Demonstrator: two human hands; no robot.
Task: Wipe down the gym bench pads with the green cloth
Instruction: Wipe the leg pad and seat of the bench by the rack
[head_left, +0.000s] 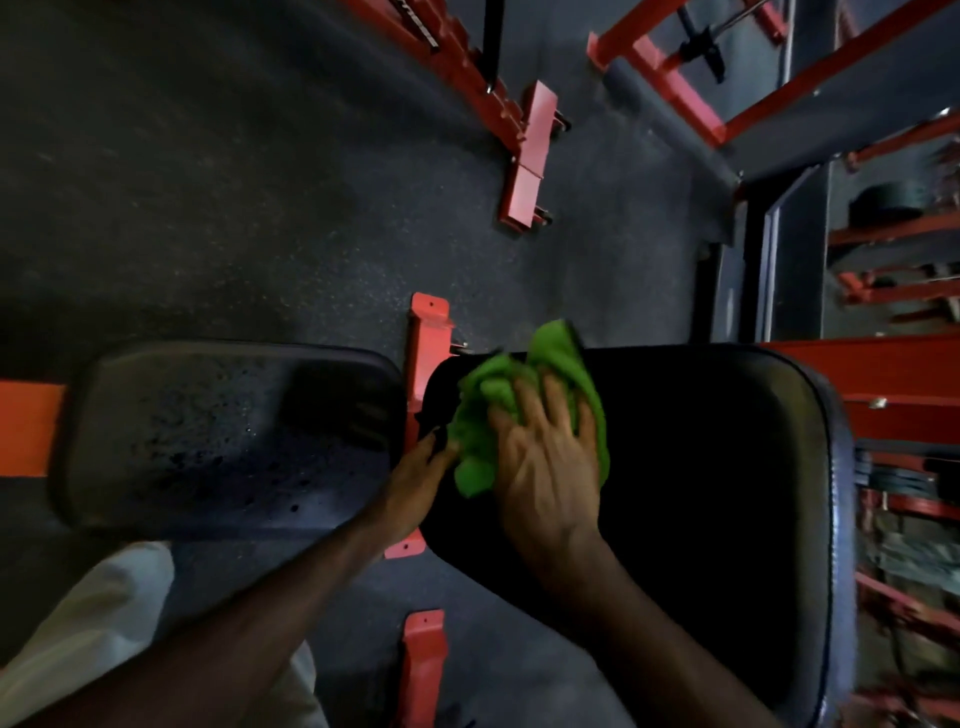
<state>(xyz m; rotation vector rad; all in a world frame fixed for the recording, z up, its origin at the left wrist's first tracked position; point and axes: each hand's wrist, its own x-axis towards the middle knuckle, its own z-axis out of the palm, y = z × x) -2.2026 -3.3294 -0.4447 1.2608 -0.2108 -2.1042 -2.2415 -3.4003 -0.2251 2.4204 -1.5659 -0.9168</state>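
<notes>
Wiping the right-hand pad (701, 467) was the step in hand, judging from the head view, the only one given. The right hand (545, 467) lay palm down on the green cloth (483, 415), its fingers (524, 400) spread nearly straight and pressing the bunched cloth flat against the dark pad near that pad's left end. The cloth sat directly beneath and ahead of those fingers, with folds spilling out past the fingertips and to their left; a loose corner hung just below the thumb side.

The left hand (421, 473) reached in from the lower left, its fingers touching the cloth's near edge by the gap between the two pads. Whether those fingers pinched the cloth or only steadied it could not be told, since the fingertips were dark and blurred.

The left-hand pad (208, 436) lay to the left of both hands, beyond a red bracket (428, 353), and showed dark speckles across its top, possibly wet drops or wear. The frame (883, 374) was red, on a dark floor (260, 182).

Most of the right-hand pad stretched away to the right of the fingers, so the next move probably called for sweeping the cloth rightward along it under steady pressure, then crossing over to the speckled pad.
</notes>
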